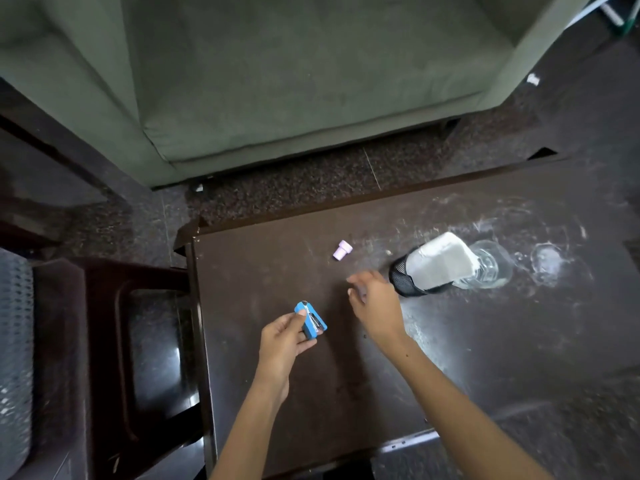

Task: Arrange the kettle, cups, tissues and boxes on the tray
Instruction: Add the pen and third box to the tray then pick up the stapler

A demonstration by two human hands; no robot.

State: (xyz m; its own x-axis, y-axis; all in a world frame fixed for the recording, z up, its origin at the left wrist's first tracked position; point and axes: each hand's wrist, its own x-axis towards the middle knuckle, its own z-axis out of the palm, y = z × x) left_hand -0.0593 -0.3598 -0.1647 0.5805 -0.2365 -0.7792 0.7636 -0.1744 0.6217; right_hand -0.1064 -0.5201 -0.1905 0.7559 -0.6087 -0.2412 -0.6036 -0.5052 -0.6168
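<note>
Left hand [282,344] grip pinches small blue stapler [310,321]; right hand [372,303] loose, empty over tabletop [485,358]. Keep pinch firm; no tray visible.

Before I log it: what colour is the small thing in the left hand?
Blue, with a dark strip; the head view shows the small thing best.

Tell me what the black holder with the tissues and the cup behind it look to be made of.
Black holder: likely metal or plastic mesh, matte; fine perforations show. Tissues: soft white paper, bundled. Cup: clear glass or hard plastic; the table shows through its glossy wall.
</note>
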